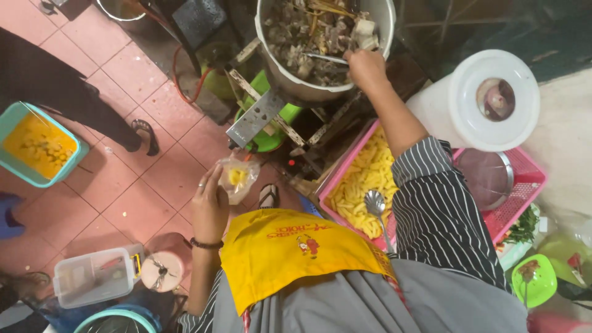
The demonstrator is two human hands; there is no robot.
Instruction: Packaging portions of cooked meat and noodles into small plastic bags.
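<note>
The right hand (365, 66) grips a utensil (325, 58) lying flat across the pot (290, 86), while the left hand (209, 200) holds a small bag (237, 177), well below the pot.

The left hand (210, 203) holds a small clear plastic bag (238, 176) with yellow pieces inside, above the pink tiled floor (142, 191). The right hand (365, 66) reaches into a large metal pot (290, 83) full of meat pieces, gripping a metal utensil (325, 58) whose end lies in the food. The pot sits on a dark burner frame (320, 126). Just beside the frame, a pink basket (524, 191) holds yellow strips (364, 185) and a metal ladle (375, 202). A white lidded container (456, 111) stands at the basket's far edge. A teal tub (15, 163) of yellow food sits on the floor at the left.
</note>
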